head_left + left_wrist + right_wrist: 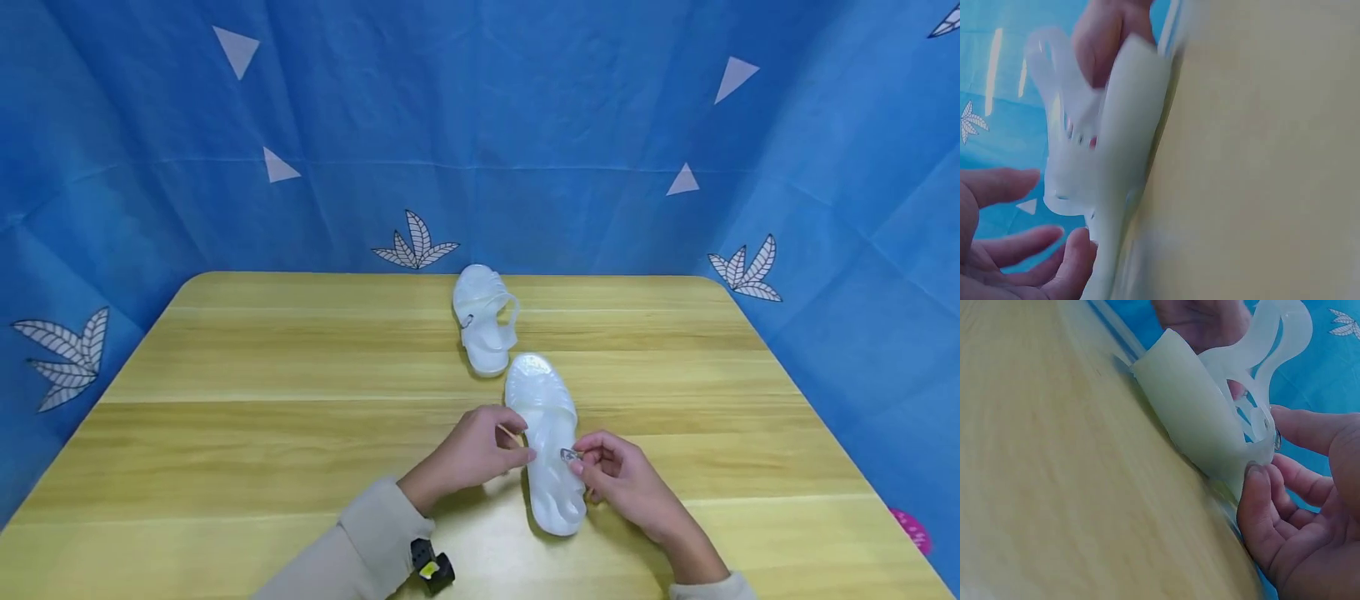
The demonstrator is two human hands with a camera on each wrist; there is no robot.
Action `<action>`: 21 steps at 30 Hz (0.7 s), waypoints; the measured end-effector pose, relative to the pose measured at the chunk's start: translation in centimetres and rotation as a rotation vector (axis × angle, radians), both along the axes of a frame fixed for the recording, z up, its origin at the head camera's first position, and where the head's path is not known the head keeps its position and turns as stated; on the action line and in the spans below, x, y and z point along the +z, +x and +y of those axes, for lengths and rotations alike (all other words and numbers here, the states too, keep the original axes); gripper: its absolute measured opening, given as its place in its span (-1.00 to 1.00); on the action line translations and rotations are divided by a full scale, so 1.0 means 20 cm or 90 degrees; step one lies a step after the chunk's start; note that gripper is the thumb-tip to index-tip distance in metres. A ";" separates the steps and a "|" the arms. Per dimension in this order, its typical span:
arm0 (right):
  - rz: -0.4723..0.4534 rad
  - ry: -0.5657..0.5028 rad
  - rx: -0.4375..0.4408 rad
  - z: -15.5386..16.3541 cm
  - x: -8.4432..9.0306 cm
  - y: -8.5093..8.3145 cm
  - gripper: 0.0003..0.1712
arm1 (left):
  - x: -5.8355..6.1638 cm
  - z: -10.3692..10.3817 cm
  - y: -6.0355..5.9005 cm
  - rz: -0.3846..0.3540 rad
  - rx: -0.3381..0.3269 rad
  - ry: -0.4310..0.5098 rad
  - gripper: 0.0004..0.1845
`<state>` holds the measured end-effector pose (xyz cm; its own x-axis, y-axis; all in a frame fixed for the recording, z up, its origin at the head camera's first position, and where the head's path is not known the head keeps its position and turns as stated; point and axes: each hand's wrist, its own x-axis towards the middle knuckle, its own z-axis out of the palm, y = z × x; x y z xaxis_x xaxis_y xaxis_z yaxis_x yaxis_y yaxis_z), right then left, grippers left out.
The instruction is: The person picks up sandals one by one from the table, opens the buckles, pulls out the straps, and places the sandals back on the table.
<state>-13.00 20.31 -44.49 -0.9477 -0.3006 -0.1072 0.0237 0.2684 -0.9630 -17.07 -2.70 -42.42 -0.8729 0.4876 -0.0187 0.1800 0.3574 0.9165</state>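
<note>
A translucent white jelly sandal (551, 467) lies on the table with its toe end pointing away. My right hand (611, 471) pinches a small metal buckle (570, 455) at the sandal's right side, between thumb and index finger. In the right wrist view the thumb and fingers close around the strap (1263, 450) by that buckle. On the other side, my left hand (487, 450) has its fingers relaxed and apart, fingertips right at the sandal's left edge. The left wrist view shows the left thumb (1079, 262) close to the sandal's side, with nothing held.
A matching white sandal (487, 321) with a small buckle stands farther back, near the table's far edge. Blue patterned cloth (480, 125) hangs behind and beside the wooden table (262, 400). A black device (432, 567) is strapped at the left sleeve.
</note>
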 end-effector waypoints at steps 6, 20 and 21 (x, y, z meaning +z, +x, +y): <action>-0.019 0.013 0.018 0.02 0.01 0.01 -0.61 | -0.02 0.00 0.06 -0.091 -0.045 0.033 -0.90; -0.042 0.003 -0.008 0.00 0.01 0.02 -0.60 | -0.06 0.03 0.10 -0.195 0.020 0.142 -0.88; -0.041 0.001 -0.011 0.00 0.01 0.02 -0.60 | -0.06 0.03 0.10 -0.202 0.025 0.146 -0.88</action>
<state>-12.69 20.36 -44.27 -0.9438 -0.2841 -0.1692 0.0909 0.2691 -0.9588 -15.13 -2.06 -43.59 -0.8593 0.4770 -0.1844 -0.1341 0.1377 0.9813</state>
